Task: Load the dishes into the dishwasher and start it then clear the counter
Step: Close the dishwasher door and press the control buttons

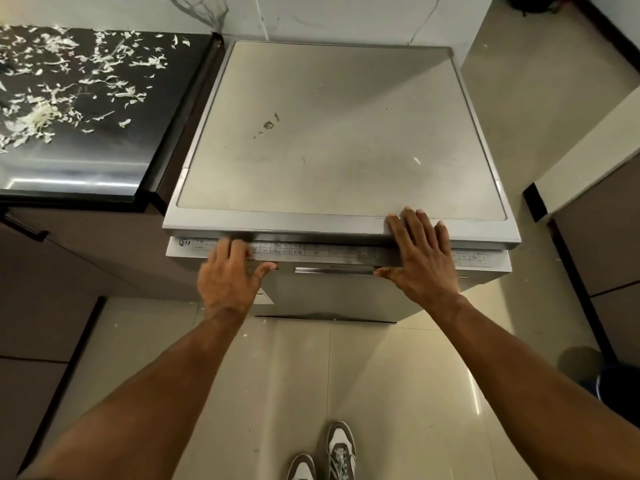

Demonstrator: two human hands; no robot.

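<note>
- As I stand facing it, the dishwasher point(341, 133) sits right in front of me, its door pulled slightly ajar so the control strip point(311, 252) on the door's top edge shows.
- My hands are apart: my left hand point(230, 275) rests on that strip, fingers loosely bent.
- My right hand point(417, 252) lies flat, fingers straight, over the dishwasher's front top edge.
- To the left, the dark table point(79, 109) is strewn with pale shreds point(38, 119).
- My shoes point(329, 455) stand on the tiled floor point(398, 393).

A "13" beside a small round logo shows at the nine o'clock end of the dishwasher's control panel point(194, 244). The rest of that strip carries button labels, all too small and blurred to read.
</note>
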